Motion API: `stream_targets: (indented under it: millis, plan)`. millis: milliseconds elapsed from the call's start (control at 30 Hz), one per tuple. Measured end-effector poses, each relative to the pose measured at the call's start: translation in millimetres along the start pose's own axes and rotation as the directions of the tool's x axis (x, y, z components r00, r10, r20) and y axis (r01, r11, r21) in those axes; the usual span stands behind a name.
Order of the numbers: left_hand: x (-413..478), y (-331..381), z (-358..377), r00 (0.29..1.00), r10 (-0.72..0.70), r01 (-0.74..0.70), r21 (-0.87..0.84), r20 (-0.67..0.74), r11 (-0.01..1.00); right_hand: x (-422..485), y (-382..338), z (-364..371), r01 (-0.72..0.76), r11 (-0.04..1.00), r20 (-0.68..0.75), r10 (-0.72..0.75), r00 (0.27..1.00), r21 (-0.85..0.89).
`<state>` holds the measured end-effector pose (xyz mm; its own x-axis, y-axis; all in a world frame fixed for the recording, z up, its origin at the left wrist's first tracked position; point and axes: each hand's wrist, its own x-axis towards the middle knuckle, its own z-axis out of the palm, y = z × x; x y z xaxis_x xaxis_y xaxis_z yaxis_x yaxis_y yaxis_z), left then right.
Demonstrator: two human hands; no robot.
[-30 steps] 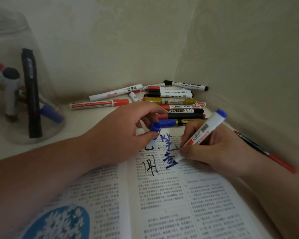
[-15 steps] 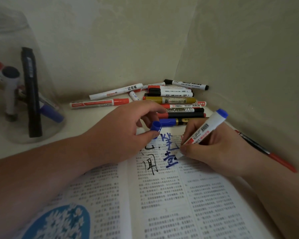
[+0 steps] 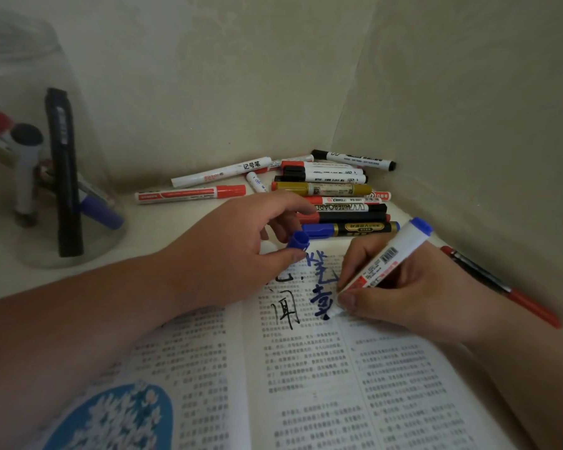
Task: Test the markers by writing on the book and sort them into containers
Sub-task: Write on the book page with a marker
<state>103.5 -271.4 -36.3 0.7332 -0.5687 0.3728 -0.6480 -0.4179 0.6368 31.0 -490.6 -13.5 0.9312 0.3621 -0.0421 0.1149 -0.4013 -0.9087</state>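
An open book (image 3: 306, 378) with printed text lies in front of me, with black and blue handwritten characters near its top. My right hand (image 3: 413, 287) grips a white marker with a blue end (image 3: 390, 258), its tip touching the page at the lower blue character. My left hand (image 3: 234, 251) rests on the book's top edge and pinches the marker's blue cap (image 3: 298, 240) between thumb and fingers. A pile of several markers (image 3: 332, 193) lies in the corner behind the book.
A clear glass jar (image 3: 46, 151) at the left holds a black marker and a few others. A red-and-black pen (image 3: 501, 284) lies along the right wall. Walls close in at the back and right.
The marker's tip has moved slightly down and left on the page, lengthening the lower blue character. My left hand and the cap stayed put.
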Motion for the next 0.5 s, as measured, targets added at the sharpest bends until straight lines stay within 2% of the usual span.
stream_targets:
  millis: [300, 500]
  plan:
    - [0.0, 0.1, 0.1, 1.0, -0.018, 0.018, 0.005, 0.011, 1.0, -1.3, -0.3, -0.3, -0.014, 1.0, -0.017, 0.015, 1.0, 0.009]
    - [-0.4, 1.1, -0.3, 1.0, -0.024, 0.023, 0.02, 0.015, 1.0, -1.2, -0.8, 0.5, -0.029, 0.999, -0.045, 0.027, 0.999, -0.044]
